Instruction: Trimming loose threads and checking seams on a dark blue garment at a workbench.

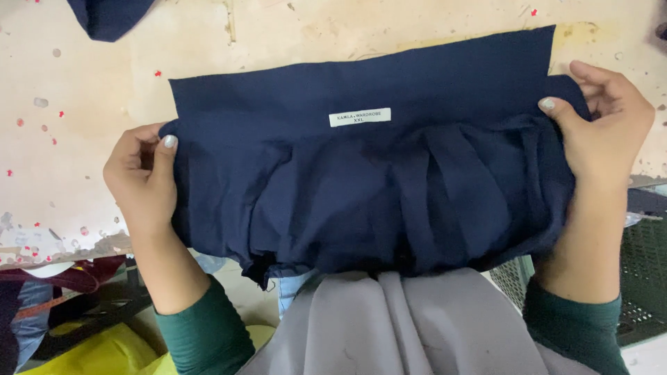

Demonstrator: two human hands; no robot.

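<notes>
The navy garment [368,180] lies spread on the bench [83,90]. Left hand [142,177] pinches the garment's left edge; right hand [601,132] pinches its right edge. Keep both grips equally taut, holding the white label [359,117] centred on the garment's upper band.

Worn, stained cream worktable surface [90,90] speckled with small red flecks [158,73]. Second dark navy cloth scrap [108,15] at top left edge. Dark green perforated plastic crate [643,278] at lower right, beside table. Yellow bag-like material [104,351] at lower left; dark red fabric heap [66,276] above it.
</notes>
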